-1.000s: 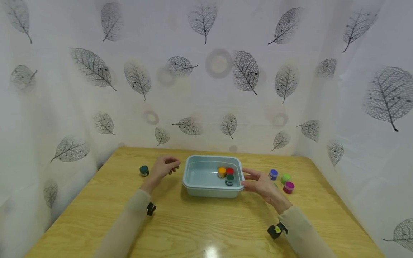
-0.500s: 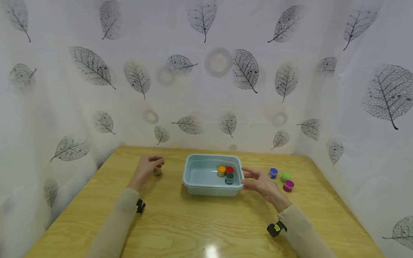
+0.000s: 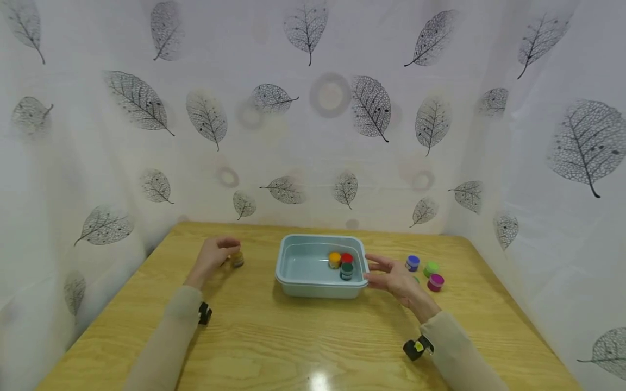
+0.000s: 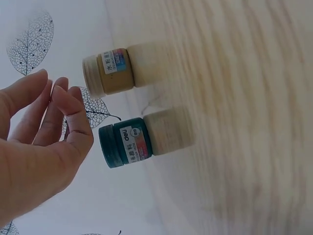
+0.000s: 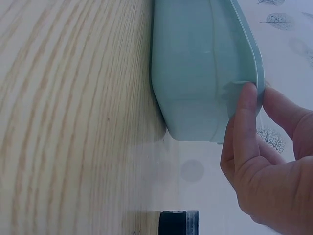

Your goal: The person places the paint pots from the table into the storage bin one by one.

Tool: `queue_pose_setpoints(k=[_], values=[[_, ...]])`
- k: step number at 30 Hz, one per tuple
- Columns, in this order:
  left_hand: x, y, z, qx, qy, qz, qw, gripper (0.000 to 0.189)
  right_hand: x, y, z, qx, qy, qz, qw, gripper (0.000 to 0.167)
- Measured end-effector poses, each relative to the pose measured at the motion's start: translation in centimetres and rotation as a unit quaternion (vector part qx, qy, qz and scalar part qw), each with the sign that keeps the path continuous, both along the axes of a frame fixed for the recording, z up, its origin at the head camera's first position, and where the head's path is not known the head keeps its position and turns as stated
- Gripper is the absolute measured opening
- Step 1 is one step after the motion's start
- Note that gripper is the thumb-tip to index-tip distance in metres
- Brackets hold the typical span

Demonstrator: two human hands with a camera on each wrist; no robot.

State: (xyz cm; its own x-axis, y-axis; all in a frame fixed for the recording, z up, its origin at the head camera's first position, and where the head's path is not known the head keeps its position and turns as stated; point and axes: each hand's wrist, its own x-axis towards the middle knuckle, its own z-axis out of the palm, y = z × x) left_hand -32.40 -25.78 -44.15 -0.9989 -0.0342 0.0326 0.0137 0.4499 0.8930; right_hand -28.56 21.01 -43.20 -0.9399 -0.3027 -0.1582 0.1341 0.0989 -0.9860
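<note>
My left hand (image 3: pixel 209 259) is beside an ochre paint jar (image 3: pixel 237 259) on the left of the table, holding nothing, its fingers loosely bent. In the left wrist view those fingers are just short of the ochre jar and a teal paint jar (image 4: pixel 128 142), which both stand upright. The head view has the teal jar hidden behind this hand. On the other side, my right hand (image 3: pixel 401 282) pinches the right rim of a pale blue plastic tub (image 3: pixel 320 291), thumb and fingers on either side of the edge. Inside are yellow (image 3: pixel 335 261), red (image 3: pixel 346 257) and dark green (image 3: pixel 346 271) jars.
Right of my right hand stand a blue jar (image 3: pixel 412 264), a light green jar (image 3: pixel 431 269) and a magenta jar (image 3: pixel 435 282); another green one is mostly hidden behind the hand. A leaf-print curtain (image 3: pixel 293 141) surrounds the wooden table (image 3: pixel 293 342) at the back and sides.
My left hand has moved left from near the tub, uncovering the ochre jar and covering the teal jar in the head view. The right hand keeps its hold on the rim.
</note>
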Motion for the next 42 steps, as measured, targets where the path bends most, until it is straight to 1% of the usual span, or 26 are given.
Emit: queue_pose_setpoints(k=[7,10,14,16,22,24,28,31,36,40,42], values=[[-0.1,-0.25,-0.08,-0.014,-0.018,-0.016,0.9996,0.038,-0.04,-0.03,-0.17,-0.004,-0.002,-0.007,1.0,0.068],[-0.12,-0.36,-0.11,-0.031,-0.021,-0.038,0.9986,0.041,-0.05,-0.03,-0.21,-0.004,-0.003,-0.009,0.9999,0.068],[-0.02,-0.48,-0.01,-0.057,-0.011,-0.072,0.9957,0.043,-0.01,-0.04,-0.14,-0.004,-0.003,-0.01,0.9999,0.068],[-0.01,-0.49,0.06,-0.065,-0.011,-0.085,0.9942,0.044,0.0,-0.04,-0.11,-0.003,-0.003,-0.009,1.0,0.068],[-0.08,-0.39,0.18,-0.073,-0.031,-0.098,0.992,0.049,-0.04,-0.02,-0.15,0.001,0.003,-0.006,1.0,0.068],[-0.07,-0.37,0.11,-0.078,-0.03,-0.103,0.9911,0.048,-0.02,-0.02,-0.14,0.0,0.003,-0.005,1.0,0.068],[-0.03,-0.3,-0.11,-0.09,-0.022,-0.122,0.9881,0.048,0.01,0.02,-0.13,-0.002,0.0,-0.004,1.0,0.068],[0.05,-0.19,-0.16,-0.097,-0.024,-0.133,0.9861,0.05,0.01,0.04,-0.11,-0.003,0.0,-0.003,1.0,0.068],[0.03,-0.03,-0.13,-0.104,-0.04,-0.138,0.9841,0.051,0.04,0.04,-0.08,-0.002,0.0,-0.004,1.0,0.068],[-0.01,-0.02,-0.19,-0.098,-0.06,-0.132,0.9846,0.052,0.06,0.01,-0.05,0.0,0.0,-0.005,1.0,0.068],[-0.01,0.01,-0.23,-0.095,-0.066,-0.123,0.9856,0.052,0.06,-0.02,-0.01,0.001,0.001,-0.005,1.0,0.068]])
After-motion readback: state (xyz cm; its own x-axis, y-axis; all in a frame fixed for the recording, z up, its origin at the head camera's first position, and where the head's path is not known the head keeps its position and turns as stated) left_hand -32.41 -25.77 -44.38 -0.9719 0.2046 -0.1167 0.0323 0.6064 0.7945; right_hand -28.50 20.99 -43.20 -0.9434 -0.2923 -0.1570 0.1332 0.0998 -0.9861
